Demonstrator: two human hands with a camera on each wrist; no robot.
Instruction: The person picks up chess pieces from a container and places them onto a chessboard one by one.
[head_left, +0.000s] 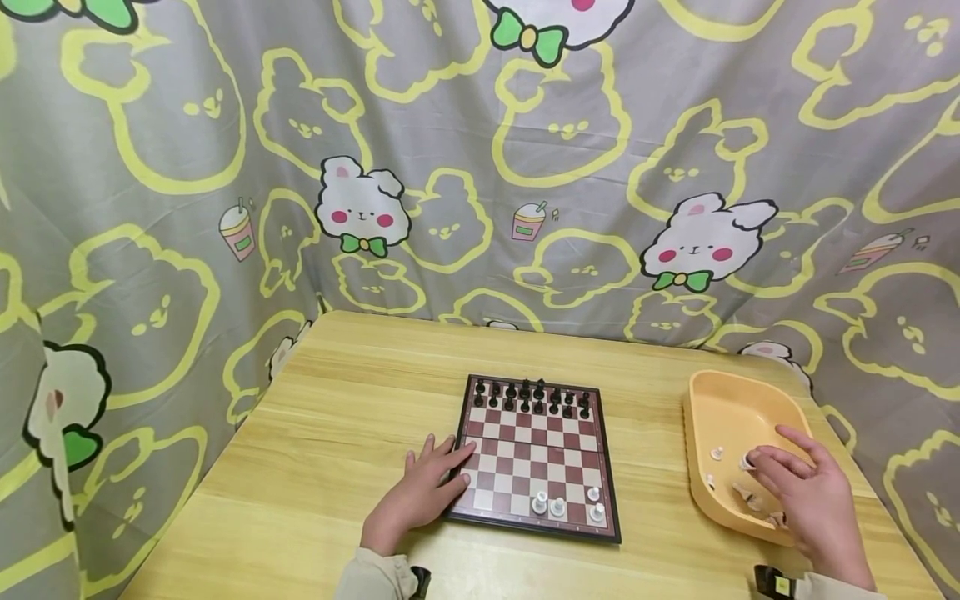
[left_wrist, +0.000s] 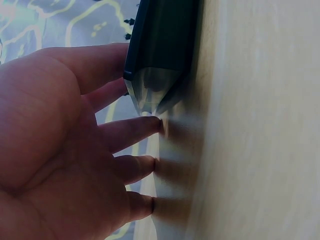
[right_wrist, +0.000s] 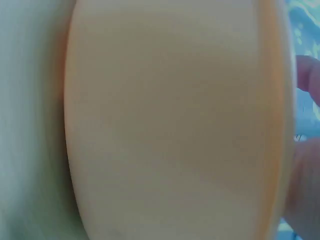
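Observation:
A chessboard [head_left: 525, 454] with brown and white squares lies on the table, black pieces [head_left: 525, 400] lined up in two rows at its far end. Several white pieces [head_left: 557, 507] stand near its close edge, toward the right. My left hand [head_left: 422, 492] rests at the board's left side; in the left wrist view, thumb and a finger touch the board's dark edge [left_wrist: 160, 40] while other fingertips meet the tabletop. Over the orange tray [head_left: 701, 492], my right hand [head_left: 813, 492] pinches a white chess piece [head_left: 746, 461] at its fingertips. The tray's side wall hides most of that hand in the right wrist view.
More white pieces [head_left: 717, 452] lie loose inside the tray, some partly behind the right hand. The light wooden table [head_left: 337, 400] reaches back to a grey patterned curtain [head_left: 450, 208], which also hangs at the left and right.

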